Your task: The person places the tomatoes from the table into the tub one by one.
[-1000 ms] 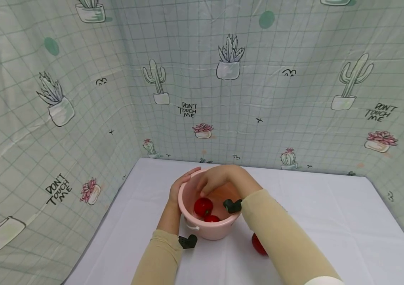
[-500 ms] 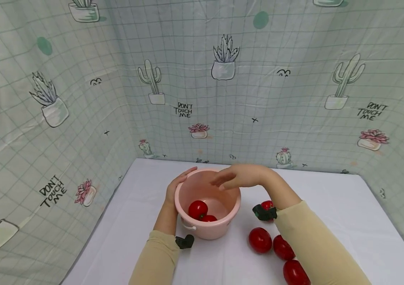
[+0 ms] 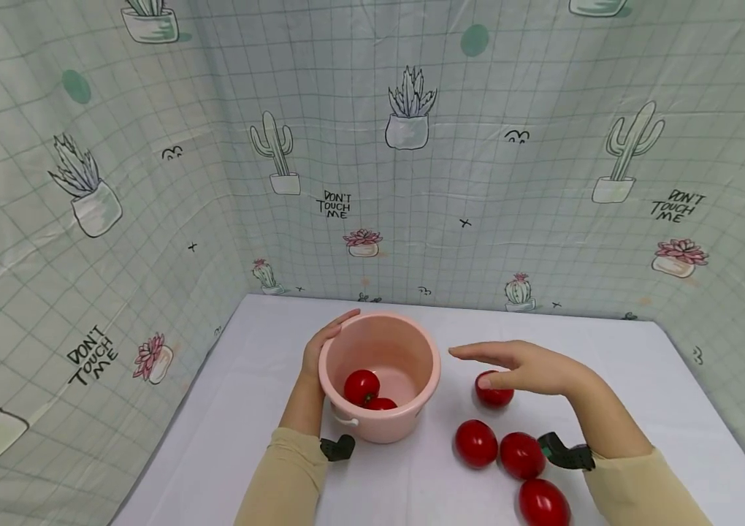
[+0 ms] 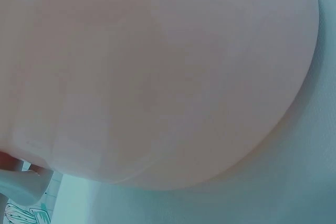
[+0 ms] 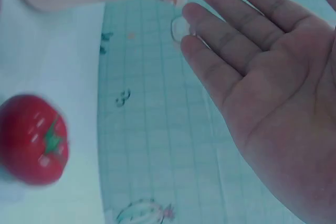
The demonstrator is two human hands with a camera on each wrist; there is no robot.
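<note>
A pink bucket point(image 3: 379, 427) stands on the white table, its wide mouth tilted slightly into view. Inside it lie two red tomatoes point(image 3: 362, 386), one partly behind the front rim. My left hand point(image 3: 321, 352) holds the bucket's left side, fingers running round the outer wall; the left wrist view is mostly filled by the pink wall point(image 4: 157, 77). To the right of the bucket my right hand point(image 3: 530, 367) hovers with straight fingers and a bare palm. Its thumb overlaps a tomato point(image 3: 496, 398) in the head view; the right wrist view shows a tomato point(image 5: 32, 140) apart from the palm.
Several more tomatoes lie on the table right of the bucket: one near it point(image 3: 476, 443), one beside that point(image 3: 522, 456), and another point(image 3: 544, 503) closer to the front. A grid-patterned cloth point(image 3: 372, 183) with cactus drawings hangs behind the table and at its sides.
My right hand has come out of the bucket and moved right, over the tomatoes on the table. The tomatoes inside stay there. My left hand keeps its place on the bucket.
</note>
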